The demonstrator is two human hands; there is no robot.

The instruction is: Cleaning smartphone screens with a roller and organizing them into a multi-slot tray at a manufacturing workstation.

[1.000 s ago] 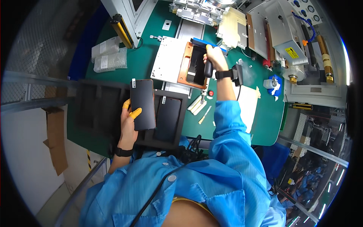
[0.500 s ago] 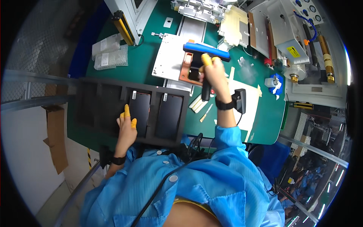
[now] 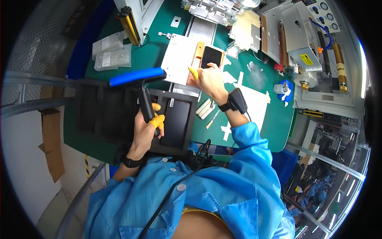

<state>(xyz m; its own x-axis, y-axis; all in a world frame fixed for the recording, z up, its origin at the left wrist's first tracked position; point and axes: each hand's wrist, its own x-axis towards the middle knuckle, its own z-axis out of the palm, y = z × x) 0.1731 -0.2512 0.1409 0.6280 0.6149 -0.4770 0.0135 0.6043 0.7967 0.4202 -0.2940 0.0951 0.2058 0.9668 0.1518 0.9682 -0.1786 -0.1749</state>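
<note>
Two hands work over a green counter [image 3: 254,131], where the biggest thing is a black tray [image 3: 99,119] with a dark phone [image 3: 176,123] lying in one of its slots. A second ago the left hand [image 3: 145,131] was setting a phone into that tray and the right held the roller; now the left hand grips the black stem of the blue-barrelled roller [image 3: 137,76], fingers closed round it above the tray. The right hand [image 3: 207,77] has moved to the orange jig [image 3: 197,51] on the white plate [image 3: 179,55], fingers loosely curled on the lower edge of another phone [image 3: 211,57] seated there, apparently ready for lifting.
</note>
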